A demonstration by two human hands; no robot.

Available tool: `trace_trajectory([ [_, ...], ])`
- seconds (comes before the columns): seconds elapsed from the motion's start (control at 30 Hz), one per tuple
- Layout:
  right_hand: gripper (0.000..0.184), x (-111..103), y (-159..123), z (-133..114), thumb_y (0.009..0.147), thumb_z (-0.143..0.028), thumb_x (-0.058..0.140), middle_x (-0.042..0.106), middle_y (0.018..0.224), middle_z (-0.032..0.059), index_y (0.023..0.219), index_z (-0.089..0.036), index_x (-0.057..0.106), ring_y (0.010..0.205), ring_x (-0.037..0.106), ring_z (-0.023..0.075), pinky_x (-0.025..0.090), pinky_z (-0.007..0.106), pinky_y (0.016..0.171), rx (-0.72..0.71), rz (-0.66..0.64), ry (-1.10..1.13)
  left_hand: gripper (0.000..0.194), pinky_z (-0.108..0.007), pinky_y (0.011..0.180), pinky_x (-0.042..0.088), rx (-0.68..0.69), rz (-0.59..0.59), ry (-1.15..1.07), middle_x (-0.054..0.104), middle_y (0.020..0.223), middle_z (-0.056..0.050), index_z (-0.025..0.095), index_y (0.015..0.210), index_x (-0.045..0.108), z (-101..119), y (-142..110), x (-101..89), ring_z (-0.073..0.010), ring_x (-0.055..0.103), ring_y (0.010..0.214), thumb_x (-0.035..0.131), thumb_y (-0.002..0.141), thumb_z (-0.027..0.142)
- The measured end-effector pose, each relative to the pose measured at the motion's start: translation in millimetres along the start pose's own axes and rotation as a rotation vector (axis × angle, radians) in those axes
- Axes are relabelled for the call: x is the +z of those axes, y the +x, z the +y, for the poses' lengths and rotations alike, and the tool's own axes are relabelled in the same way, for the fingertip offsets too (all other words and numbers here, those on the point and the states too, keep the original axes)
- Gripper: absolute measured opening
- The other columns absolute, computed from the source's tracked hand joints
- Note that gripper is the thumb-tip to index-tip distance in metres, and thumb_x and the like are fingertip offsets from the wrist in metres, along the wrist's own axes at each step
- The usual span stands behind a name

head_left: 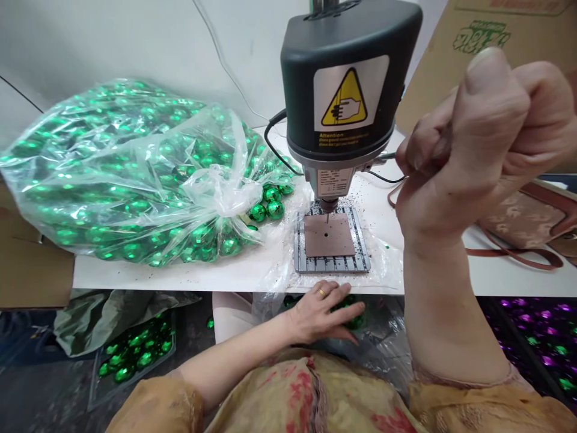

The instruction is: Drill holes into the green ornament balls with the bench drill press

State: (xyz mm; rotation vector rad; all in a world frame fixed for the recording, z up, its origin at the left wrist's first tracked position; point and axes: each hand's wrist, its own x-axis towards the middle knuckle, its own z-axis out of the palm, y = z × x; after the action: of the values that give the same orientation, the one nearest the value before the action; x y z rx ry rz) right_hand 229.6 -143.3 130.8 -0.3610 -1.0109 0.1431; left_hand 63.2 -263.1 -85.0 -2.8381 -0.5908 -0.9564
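A black bench drill press [300, 78] with a yellow warning label stands at the middle of the table. Its thin bit points down at a brown square plate [331, 243] with a small dark hole, lying on the slotted metal base [300, 258]. My right hand [469, 132] is raised at the right, closed around the end of the drill press's feed lever [387, 157]; the knob is hidden in the fist. Below the table edge, my left hand [322, 313] reaches with fingers spread over shiny green faceted balls [358, 320] in my lap, partly covered by the fingers.
A knotted clear plastic bag [135, 174] of green balls fills the table's left side, loose green balls [274, 209] beside it. Cardboard boxes [518, 36] stand right and left. A strapped bag [523, 213] lies at right. Below are green balls [135, 355] and purple ones [536, 328].
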Motion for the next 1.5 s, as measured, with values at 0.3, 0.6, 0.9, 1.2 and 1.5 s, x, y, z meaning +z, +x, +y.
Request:
trace_trajectory([
  [0.3, 0.038, -2, 0, 3, 0.092, -0.026, 0.065, 0.035, 0.049, -0.0079, 0.064, -0.024, 0.039, 0.042, 0.031, 0.0047, 0.023, 0.028, 0.046, -0.008, 0.008, 0.04, 0.048, -0.057, 0.105, 0.047, -0.959, 0.222, 0.064, 0.062, 0.11, -0.013, 0.016, 0.122, 0.063, -174, 34, -41.2, -0.0354, 0.059, 0.112, 0.08, 0.08, 0.003],
  [0.6, 0.044, -2, -3, -1, 0.093, -0.024, 0.062, 0.035, 0.05, -0.0066, 0.059, -0.022, 0.034, 0.043, 0.03, 0.0042, 0.026, 0.027, 0.048, 0.02, 0.018, -0.058, 0.046, -0.033, 0.071, 0.054, -1.114, 0.362, -0.466, 0.062, 0.086, 0.0, 0.023, 0.115, 0.052, -141, 49, -50.0, -0.0175, 0.062, 0.075, 0.081, 0.082, 0.038],
  [0.9, 0.048, -6, -3, 2, 0.092, -0.036, 0.066, 0.037, 0.048, -0.0067, 0.057, -0.021, 0.036, 0.043, 0.034, 0.0051, 0.023, 0.028, 0.047, 0.029, -0.004, -0.028, 0.052, -0.026, 0.077, 0.052, -1.219, 0.522, -1.086, 0.069, 0.087, 0.003, 0.023, 0.098, 0.055, -106, 72, -28.3, -0.0141, 0.067, 0.082, 0.091, 0.063, 0.033],
  [1.2, 0.057, -3, -4, 0, 0.087, -0.054, 0.066, 0.033, 0.049, -0.0072, 0.059, -0.021, 0.03, 0.042, 0.032, 0.0048, 0.024, 0.029, 0.047, 0.052, 0.007, -0.111, 0.056, -0.026, 0.075, 0.051, -1.145, 0.419, -0.985, 0.072, 0.089, 0.0, 0.021, 0.096, 0.058, -114, 66, -12.2, -0.0136, 0.067, 0.08, 0.097, 0.06, 0.04],
  [1.5, 0.05, -1, -5, -7, 0.094, -0.033, 0.062, 0.032, 0.049, -0.0061, 0.06, -0.021, 0.027, 0.042, 0.035, 0.0047, 0.024, 0.029, 0.048, 0.031, 0.0, -0.096, 0.058, -0.036, 0.088, 0.056, -0.975, 0.319, -0.827, 0.077, 0.104, -0.007, 0.02, 0.111, 0.07, -114, 61, -12.2, -0.0223, 0.071, 0.098, 0.096, 0.066, 0.046],
])
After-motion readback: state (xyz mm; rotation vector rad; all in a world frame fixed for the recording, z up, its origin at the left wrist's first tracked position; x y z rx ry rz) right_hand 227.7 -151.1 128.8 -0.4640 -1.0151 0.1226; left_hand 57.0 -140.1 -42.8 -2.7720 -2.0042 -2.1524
